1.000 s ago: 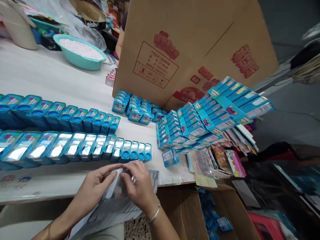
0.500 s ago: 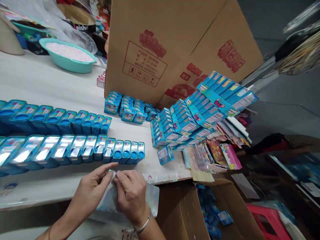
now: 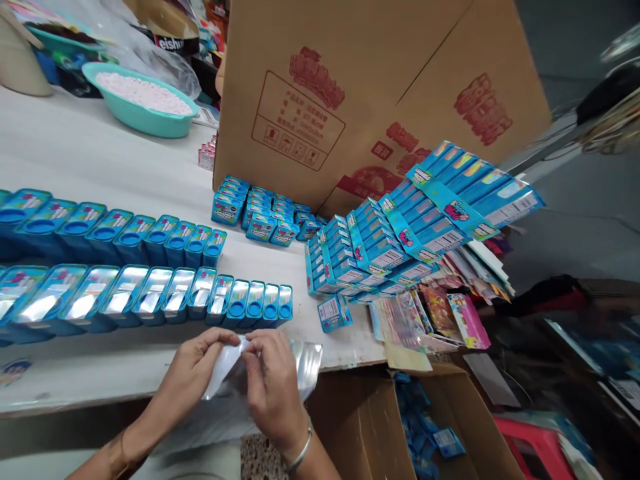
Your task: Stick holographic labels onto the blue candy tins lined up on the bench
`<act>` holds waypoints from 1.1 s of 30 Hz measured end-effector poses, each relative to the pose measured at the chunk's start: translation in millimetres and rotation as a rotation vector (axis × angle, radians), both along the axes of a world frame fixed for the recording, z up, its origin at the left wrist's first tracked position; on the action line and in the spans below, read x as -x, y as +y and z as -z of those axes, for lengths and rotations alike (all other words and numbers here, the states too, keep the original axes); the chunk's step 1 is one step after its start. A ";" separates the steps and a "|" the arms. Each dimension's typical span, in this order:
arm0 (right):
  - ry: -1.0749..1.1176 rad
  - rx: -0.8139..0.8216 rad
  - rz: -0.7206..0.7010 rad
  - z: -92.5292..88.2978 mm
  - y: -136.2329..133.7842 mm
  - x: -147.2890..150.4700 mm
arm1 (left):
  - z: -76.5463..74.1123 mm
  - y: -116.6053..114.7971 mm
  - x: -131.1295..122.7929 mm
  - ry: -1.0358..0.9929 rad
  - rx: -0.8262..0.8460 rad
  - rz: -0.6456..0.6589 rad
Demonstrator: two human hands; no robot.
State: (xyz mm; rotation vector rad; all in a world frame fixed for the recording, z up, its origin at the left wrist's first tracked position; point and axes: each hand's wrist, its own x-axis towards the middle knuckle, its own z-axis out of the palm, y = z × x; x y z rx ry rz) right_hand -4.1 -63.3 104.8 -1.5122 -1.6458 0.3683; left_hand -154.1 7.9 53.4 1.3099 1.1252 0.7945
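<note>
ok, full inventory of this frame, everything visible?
table: one, white, across the frame
tins: two long rows, blue, left side of table
carton: one, brown with red print, far side of table
small tins: one cluster, blue, against carton
boxes: leaning stack, blue, right side of table
bowl: one, teal, white pellets inside, far left
packets: several, multicoloured, right table edge
open box: one, brown, below table
shiny sheet: one, silver, near table edge
left hand: pinches sheet's left side
right hand: pinches sheet's right side

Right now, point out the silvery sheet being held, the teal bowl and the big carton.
silvery sheet (image 3: 307, 361), head view, right edge.
teal bowl (image 3: 140, 120), head view, front wall.
big carton (image 3: 270, 40), head view, left face.
</note>
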 end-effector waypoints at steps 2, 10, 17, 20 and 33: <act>0.012 0.083 -0.056 -16.5 9.9 -9.0 | 6.6 0.7 4.1 -0.004 0.032 0.007; 0.060 0.332 -0.284 -49.6 71.6 -31.3 | -1.1 -7.6 5.9 -0.147 0.041 0.189; -0.132 0.313 -0.247 -33.2 99.8 -27.5 | -1.5 0.8 -8.3 -0.020 0.080 0.110; -0.240 0.225 -0.218 -20.8 109.3 -25.8 | 3.8 3.1 -11.7 -0.021 0.144 0.083; -0.197 0.257 -0.164 10.5 130.8 -25.3 | 38.9 16.8 -22.4 -0.030 0.281 -0.018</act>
